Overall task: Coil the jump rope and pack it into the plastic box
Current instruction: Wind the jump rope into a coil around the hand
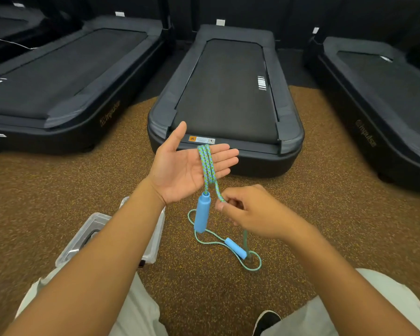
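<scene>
My left hand is held out flat, palm up, fingers straight. The green-and-blue braided jump rope is wound in a few turns across its fingers. One blue foam handle hangs from those turns below the palm. My right hand pinches the rope just under the left hand. The rest of the rope trails down to the floor, where the second blue handle lies in a loose loop. The clear plastic box sits on the floor under my left forearm, mostly hidden.
Brown speckled carpet covers the floor. Three dark treadmills stand ahead: one in the centre, one at the left, one at the right. My knees in light trousers and a black shoe are at the bottom.
</scene>
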A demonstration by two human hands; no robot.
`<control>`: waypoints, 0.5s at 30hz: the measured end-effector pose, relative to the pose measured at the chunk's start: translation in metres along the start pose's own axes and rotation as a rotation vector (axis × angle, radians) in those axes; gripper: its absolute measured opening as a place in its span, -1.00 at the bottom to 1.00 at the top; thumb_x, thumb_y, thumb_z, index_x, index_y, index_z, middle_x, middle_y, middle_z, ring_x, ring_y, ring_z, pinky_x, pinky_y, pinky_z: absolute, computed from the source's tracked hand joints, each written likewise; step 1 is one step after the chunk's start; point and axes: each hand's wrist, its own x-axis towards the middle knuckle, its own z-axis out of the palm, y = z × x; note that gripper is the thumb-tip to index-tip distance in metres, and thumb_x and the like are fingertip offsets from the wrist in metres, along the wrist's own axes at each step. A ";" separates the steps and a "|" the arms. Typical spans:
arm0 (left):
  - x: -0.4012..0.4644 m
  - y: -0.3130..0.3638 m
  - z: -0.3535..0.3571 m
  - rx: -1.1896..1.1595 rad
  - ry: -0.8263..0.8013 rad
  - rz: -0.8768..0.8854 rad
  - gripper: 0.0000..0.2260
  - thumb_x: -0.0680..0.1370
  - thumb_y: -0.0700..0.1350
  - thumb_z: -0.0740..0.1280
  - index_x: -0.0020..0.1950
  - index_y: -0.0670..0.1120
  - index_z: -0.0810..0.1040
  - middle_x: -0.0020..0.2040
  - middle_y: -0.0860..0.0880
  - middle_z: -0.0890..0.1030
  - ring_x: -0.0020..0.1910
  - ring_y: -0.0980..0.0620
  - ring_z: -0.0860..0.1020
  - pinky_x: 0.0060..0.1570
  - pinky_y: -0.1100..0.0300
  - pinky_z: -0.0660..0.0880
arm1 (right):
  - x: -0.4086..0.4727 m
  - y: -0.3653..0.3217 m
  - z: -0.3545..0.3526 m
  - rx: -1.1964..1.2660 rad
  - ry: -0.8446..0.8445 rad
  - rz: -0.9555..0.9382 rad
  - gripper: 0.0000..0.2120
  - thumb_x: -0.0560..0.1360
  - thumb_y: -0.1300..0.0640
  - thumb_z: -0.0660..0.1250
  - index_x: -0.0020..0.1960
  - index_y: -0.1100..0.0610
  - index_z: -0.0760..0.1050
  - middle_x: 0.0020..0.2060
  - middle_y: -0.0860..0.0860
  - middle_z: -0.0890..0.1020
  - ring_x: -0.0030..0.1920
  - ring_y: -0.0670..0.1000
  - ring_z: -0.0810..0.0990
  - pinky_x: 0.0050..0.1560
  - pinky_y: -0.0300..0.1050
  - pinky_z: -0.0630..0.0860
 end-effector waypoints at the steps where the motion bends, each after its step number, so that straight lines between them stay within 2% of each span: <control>1: 0.001 0.000 -0.001 0.001 0.016 0.007 -0.09 0.56 0.40 0.15 0.58 -0.35 0.22 0.54 -0.35 0.36 0.55 -0.30 0.34 0.59 -0.14 0.15 | -0.001 -0.004 -0.004 -0.040 0.019 -0.024 -0.65 0.61 0.01 0.33 -0.25 0.19 0.43 -0.41 0.11 0.55 -0.37 0.07 0.41 -0.26 -0.09 0.36; 3: 0.002 0.000 -0.002 0.015 0.051 0.015 -0.08 0.56 0.42 0.14 0.58 -0.34 0.22 0.53 -0.35 0.37 0.54 -0.29 0.36 0.59 -0.13 0.16 | -0.003 -0.012 -0.012 -0.051 0.048 -0.064 -0.70 0.57 0.04 0.36 -0.26 0.17 0.46 -0.43 0.11 0.51 -0.38 0.07 0.35 -0.32 -0.17 0.28; 7: 0.002 0.000 -0.003 0.024 0.060 0.000 -0.06 0.55 0.44 0.12 0.57 -0.35 0.24 0.53 -0.36 0.37 0.54 -0.30 0.35 0.61 -0.14 0.11 | -0.007 -0.026 -0.030 0.051 0.120 -0.093 -0.81 0.53 0.11 0.42 -0.24 0.11 0.55 -0.46 0.08 0.50 -0.44 -0.10 0.30 -0.40 -0.28 0.23; 9: 0.003 -0.001 -0.002 0.001 0.028 -0.030 -0.04 0.55 0.45 0.13 0.57 -0.37 0.22 0.54 -0.38 0.35 0.55 -0.29 0.33 0.60 -0.15 0.11 | -0.008 -0.029 -0.040 0.046 0.178 -0.108 -0.86 0.53 0.10 0.44 -0.19 0.08 0.62 -0.48 0.02 0.51 -0.45 -0.12 0.33 -0.40 -0.33 0.24; 12: 0.004 -0.006 0.001 0.032 -0.023 -0.096 -0.01 0.54 0.48 0.10 0.57 -0.37 0.22 0.51 -0.35 0.38 0.45 -0.26 0.41 0.52 -0.12 0.25 | -0.004 -0.026 -0.053 0.001 0.267 -0.096 -0.91 0.54 0.07 0.45 -0.13 0.04 0.67 -0.49 -0.14 0.56 -0.47 -0.15 0.42 -0.39 -0.35 0.26; 14: 0.005 -0.011 0.005 0.071 -0.051 -0.139 -0.01 0.54 0.49 0.06 0.56 -0.37 0.26 0.48 -0.33 0.37 0.43 -0.26 0.39 0.56 -0.16 0.17 | 0.000 -0.022 -0.057 -0.018 0.309 -0.105 -0.94 0.54 0.08 0.45 -0.09 0.03 0.70 -0.47 -0.28 0.57 -0.40 -0.23 0.51 -0.34 -0.39 0.31; 15: 0.005 -0.013 0.007 0.097 -0.058 -0.161 -0.01 0.54 0.49 0.04 0.54 -0.38 0.28 0.48 -0.34 0.35 0.47 -0.28 0.32 0.60 -0.18 0.08 | 0.002 -0.020 -0.057 -0.036 0.322 -0.121 -0.94 0.54 0.07 0.45 -0.06 0.03 0.70 -0.42 -0.27 0.61 -0.34 -0.23 0.56 -0.30 -0.38 0.35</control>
